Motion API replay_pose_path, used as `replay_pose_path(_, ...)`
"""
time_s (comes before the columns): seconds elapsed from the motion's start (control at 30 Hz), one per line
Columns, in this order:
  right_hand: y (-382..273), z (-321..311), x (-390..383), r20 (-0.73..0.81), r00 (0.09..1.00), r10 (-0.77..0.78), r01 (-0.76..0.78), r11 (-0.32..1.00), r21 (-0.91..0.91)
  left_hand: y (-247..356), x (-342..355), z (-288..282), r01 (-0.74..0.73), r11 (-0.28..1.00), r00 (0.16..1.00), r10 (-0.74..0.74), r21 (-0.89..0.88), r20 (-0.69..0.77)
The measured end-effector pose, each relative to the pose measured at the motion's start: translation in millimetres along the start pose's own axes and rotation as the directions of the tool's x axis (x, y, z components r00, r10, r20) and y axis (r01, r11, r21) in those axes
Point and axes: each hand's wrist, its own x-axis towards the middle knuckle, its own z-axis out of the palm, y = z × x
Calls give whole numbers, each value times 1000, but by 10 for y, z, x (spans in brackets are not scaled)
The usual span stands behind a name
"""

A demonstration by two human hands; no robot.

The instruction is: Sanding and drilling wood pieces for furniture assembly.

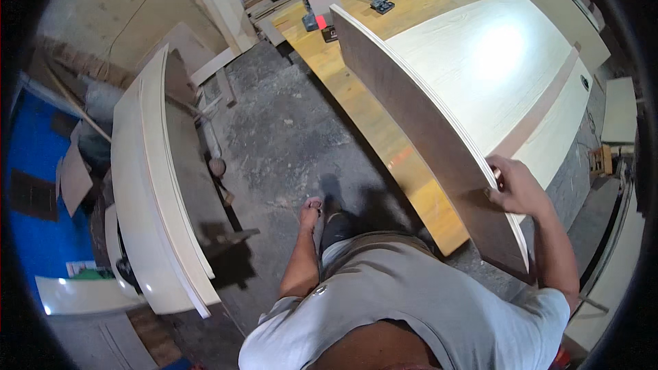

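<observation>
A long board stands on edge along the near side of a yellow worktable, its brown face turned toward me and its pale layered edge on top. My right hand is closed over that top edge near the board's close end, thumb on the brown face. Beyond it a wide pale panel with a brown strip across it lies flat on the table. My left hand hangs low beside my leg, fingers curled; what they hold, if anything, is hidden.
Pale curved panels lean together on the left. A drill and a dark metal tool sit at the table's far end. On the grey floor lie wood offcuts. More boards stand at the right.
</observation>
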Motion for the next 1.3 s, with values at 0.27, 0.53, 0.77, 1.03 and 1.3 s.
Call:
replay_pose_path(0.27, -440, 67, 104, -189, 875, 446, -415, 892, 179, 2371, 2300, 1, -373, 927, 884, 346, 28, 313)
replay_pose_path(0.53, -698, 336, 232, -476, 630, 614, -611, 770, 185, 4759, 3606, 1009, -221, 974, 923, 224, -47, 313)
replay_pose_path(0.77, -712, 412, 193, -476, 605, 638, -629, 750, 206, 4940, 4006, 1559, -197, 967, 954, 151, 159, 259)
replay_pose_path(1.03, -664, 520, 250, -522, 535, 664, -631, 725, 275, 4926, 4392, 1769, -150, 926, 987, 123, 348, 101)
replay_pose_path(1.3, -646, 576, 274, -606, 513, 609, -558, 772, 304, 5037, 4435, 1086, -220, 974, 955, 204, 51, 217)
